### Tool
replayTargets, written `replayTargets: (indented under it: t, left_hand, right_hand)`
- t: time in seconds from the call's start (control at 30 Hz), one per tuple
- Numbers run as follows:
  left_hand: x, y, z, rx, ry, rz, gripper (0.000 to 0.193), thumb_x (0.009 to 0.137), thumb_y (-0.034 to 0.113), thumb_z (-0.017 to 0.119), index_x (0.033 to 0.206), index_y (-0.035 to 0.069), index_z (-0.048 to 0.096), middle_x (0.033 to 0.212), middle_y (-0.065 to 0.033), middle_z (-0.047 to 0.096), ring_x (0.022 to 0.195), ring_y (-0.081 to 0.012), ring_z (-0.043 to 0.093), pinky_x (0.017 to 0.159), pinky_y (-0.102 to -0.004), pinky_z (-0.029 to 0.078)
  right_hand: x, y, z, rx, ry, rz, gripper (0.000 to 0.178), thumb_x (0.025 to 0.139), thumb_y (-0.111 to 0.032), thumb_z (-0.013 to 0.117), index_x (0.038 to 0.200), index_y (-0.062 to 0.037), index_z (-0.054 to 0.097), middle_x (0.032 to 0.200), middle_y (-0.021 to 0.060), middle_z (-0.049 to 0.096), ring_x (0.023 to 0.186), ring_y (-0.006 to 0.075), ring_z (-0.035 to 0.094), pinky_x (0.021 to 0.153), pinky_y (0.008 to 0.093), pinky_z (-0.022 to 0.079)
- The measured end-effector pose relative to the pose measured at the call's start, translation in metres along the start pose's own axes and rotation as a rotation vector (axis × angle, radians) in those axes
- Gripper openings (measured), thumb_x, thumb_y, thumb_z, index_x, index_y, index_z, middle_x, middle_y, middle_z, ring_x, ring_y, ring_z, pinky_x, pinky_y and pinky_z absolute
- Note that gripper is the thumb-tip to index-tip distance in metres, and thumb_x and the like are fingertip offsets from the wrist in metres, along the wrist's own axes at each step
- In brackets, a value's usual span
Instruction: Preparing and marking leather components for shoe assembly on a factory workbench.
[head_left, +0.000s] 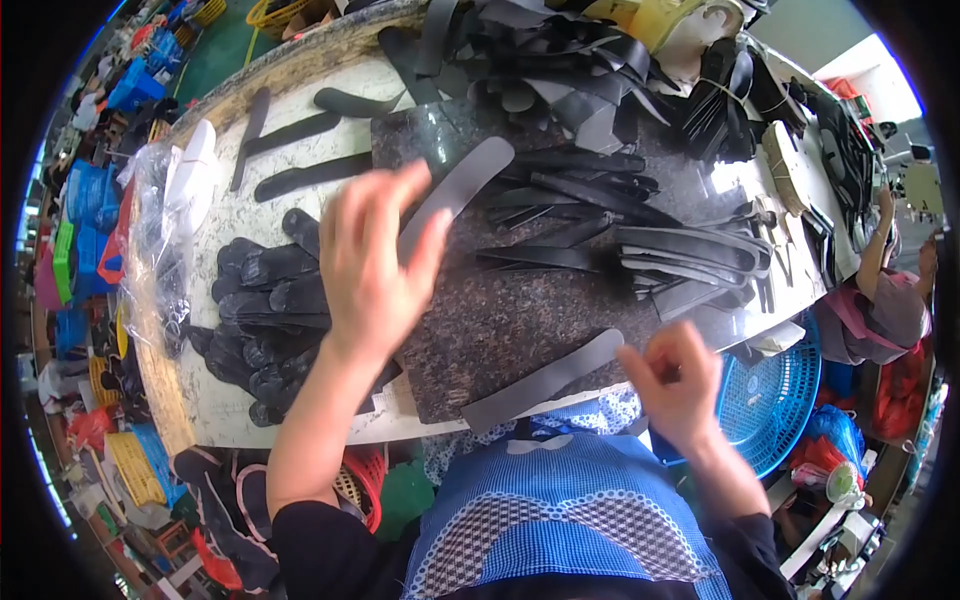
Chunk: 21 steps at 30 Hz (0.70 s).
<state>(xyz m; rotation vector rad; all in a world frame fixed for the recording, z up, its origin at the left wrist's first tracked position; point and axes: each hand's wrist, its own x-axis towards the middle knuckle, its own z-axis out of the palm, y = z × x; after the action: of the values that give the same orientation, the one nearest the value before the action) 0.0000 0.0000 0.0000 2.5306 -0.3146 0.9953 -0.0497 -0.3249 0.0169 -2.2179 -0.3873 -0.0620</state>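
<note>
My left hand [375, 265] is over the left edge of a dark speckled stone slab [450, 340], its blurred fingers spread apart. Between its thumb and fingers, a dark grey rounded strip [468, 180] shows on the slab; I cannot tell whether they touch it. A second grey strip [550, 380] lies slantwise along the slab's near edge. Close to that strip's right end is my right hand [685, 385], fingers curled in, with the thumb pointing at the strip. What the curled fingers hold, if anything, is hidden. Left of the slab, black strips [270, 300] lie in overlapping heaps.
More black strips [570, 190] and a grey-edged stack [690, 255] cover the slab's far right. Dark pieces [560, 60] pile up at the back. Clear plastic wrap [155, 250] lies at the left edge. A blue basket [770, 400] stands right of me; a person [880, 300] is beyond.
</note>
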Motion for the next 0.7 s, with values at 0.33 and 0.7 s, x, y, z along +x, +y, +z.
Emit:
replayTargets:
  t: [0.33, 0.7]
  left_hand:
    - [-0.141, 0.068, -0.052, -0.159, -0.446, 0.151, 0.024, 0.092, 0.013, 0.07, 0.114, 0.008, 0.079, 0.12, -0.0038, 0.074, 0.116, -0.0202, 0.068, 0.102, -0.0376, 0.054]
    - [-0.164, 0.058, -0.063, -0.118, -0.151, 0.038, 0.031, 0.08, 0.02, 0.087, 0.11, 0.021, 0.083, 0.101, 0.0025, 0.06, 0.097, -0.017, 0.058, 0.089, -0.0336, 0.05]
  right_hand:
    - [0.119, 0.004, 0.068, -0.318, -0.301, -0.423, 0.021, 0.082, -0.014, 0.084, 0.091, -0.0045, 0.067, 0.09, 0.0106, 0.063, 0.09, 0.0324, 0.066, 0.082, 0.0446, 0.054]
    - [0.091, -0.064, -0.002, 0.386, -0.53, 0.043, 0.043, 0.101, -0.034, 0.073, 0.118, -0.0035, 0.047, 0.071, -0.0031, 0.051, 0.06, 0.0045, 0.049, 0.056, 0.0205, 0.037]
